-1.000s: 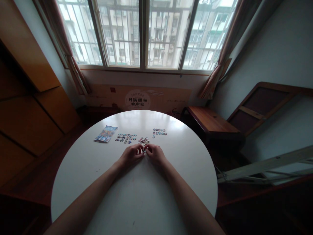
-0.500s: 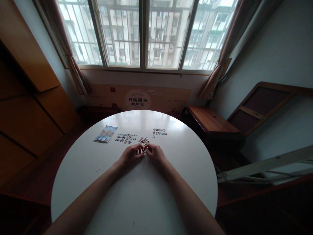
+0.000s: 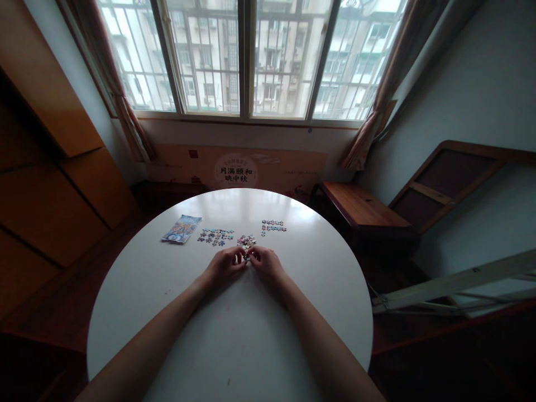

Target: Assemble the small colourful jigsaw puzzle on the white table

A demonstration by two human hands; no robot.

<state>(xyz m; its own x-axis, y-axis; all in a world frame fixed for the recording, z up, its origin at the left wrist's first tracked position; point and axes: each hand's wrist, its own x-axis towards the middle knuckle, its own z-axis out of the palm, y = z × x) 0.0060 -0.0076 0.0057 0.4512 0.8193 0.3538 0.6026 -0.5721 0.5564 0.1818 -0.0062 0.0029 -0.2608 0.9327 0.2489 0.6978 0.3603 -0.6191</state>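
Both my hands meet near the middle of a round white table [image 3: 234,335], at the near edge of a small pile of jigsaw puzzle pieces [image 3: 247,240]. My left hand [image 3: 226,262] has its fingers curled and pinched on dark puzzle pieces [image 3: 246,258] between the two hands. From the other side my right hand [image 3: 265,261] pinches at the same pieces with thumb and fingers. How many pieces are held is too small to tell. Left of the pile lie rows of puzzle pieces [image 3: 215,237]; to the right is another, smaller group of pieces [image 3: 273,226].
A colourful picture sheet or packet [image 3: 182,229] lies at the table's left. Beyond the table are a printed banner [image 3: 272,164] and a barred window. A wooden bench [image 3: 364,205] stands at the right, with a pale metal frame [image 3: 452,282] nearer.
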